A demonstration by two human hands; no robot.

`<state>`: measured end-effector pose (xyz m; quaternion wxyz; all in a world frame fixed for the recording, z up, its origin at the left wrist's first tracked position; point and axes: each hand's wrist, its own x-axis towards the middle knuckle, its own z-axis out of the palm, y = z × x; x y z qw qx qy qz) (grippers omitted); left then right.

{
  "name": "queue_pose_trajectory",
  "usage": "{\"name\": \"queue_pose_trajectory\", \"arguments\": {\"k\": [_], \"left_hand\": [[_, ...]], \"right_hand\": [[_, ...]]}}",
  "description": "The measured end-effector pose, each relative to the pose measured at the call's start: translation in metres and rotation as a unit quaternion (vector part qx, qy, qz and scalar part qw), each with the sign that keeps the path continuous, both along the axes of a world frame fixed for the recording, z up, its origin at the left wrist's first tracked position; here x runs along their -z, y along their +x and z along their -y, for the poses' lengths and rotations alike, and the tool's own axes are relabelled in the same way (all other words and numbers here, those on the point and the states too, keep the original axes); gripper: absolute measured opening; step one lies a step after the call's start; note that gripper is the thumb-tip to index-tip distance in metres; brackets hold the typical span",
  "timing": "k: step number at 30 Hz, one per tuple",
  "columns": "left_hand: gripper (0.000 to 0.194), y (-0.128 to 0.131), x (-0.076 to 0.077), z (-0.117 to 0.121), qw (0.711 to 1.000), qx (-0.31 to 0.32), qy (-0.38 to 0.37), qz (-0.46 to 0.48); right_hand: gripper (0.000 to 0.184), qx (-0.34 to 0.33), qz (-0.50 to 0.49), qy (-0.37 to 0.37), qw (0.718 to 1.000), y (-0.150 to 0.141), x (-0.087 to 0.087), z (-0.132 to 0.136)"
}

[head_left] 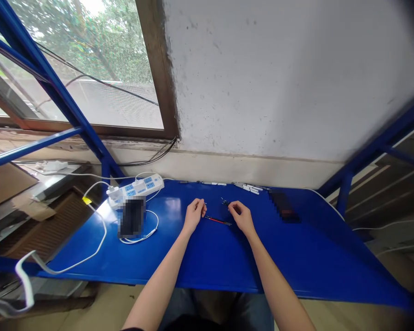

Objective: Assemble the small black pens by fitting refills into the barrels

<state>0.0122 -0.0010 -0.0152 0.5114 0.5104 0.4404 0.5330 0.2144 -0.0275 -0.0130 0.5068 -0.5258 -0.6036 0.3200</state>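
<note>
Left hand [195, 213], one: fingers drawn together, apparently pinching a slim piece [205, 203], mostly hidden. Right hand [240, 215], one: thumb and fingertips grasping a small dark part [225, 202], detail too small to tell. Both hands over the middle of the blue surface [207, 264], apart. Red rod [218, 220], one: lying between them. Step in hand, as judged: handling small parts, one per hand; next move seems to call for a steady fingertip grip and fine alignment. Nearest possible hindrance: the rod. Far edge: pens [218, 184], in a row; white pens [250, 187], bunched to the right. Far left: power strip [138, 189], plugs fitted. Left: dark item [131, 218], blurred out; white cable [105, 231], trailing to the near edge. Right: black item [283, 207], likewise blurred.
</note>
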Motion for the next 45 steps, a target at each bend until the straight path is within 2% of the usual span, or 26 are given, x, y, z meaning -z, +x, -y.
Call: {"name": "queue_pose_trajectory", "arguments": {"k": [6, 13, 18, 24, 38, 42, 45], "left_hand": [[0.039, 0.001, 0.0, 0.0, 0.999, 0.013, -0.021, 0.023], [0.036, 0.001, -0.005, 0.002, 0.996, 0.022, -0.038, 0.08], [0.034, 0.001, -0.007, 0.003, 0.994, 0.047, -0.047, 0.085], [0.032, 0.001, -0.006, 0.003, 0.996, 0.058, -0.031, 0.062], [0.032, 0.004, -0.011, 0.007, 0.996, 0.085, -0.03, 0.016], [0.031, 0.004, -0.011, 0.007, 0.995, 0.097, -0.024, 0.002], [0.031, 0.003, -0.009, 0.006, 0.995, 0.095, -0.014, -0.008]], "right_hand": [[0.032, -0.019, -0.143, -0.086, 0.986, -0.004, 0.004, -0.002], [0.032, -0.069, -0.312, -0.108, 0.941, -0.003, 0.005, -0.004], [0.032, -0.073, -0.362, -0.114, 0.922, -0.002, 0.002, -0.004], [0.034, -0.064, -0.364, -0.122, 0.921, -0.005, -0.001, -0.004], [0.032, -0.102, -0.335, -0.128, 0.928, -0.005, 0.002, -0.002], [0.034, -0.115, -0.28, -0.126, 0.945, -0.006, 0.003, -0.002], [0.032, -0.113, -0.179, -0.113, 0.971, -0.006, 0.007, -0.002]]}}
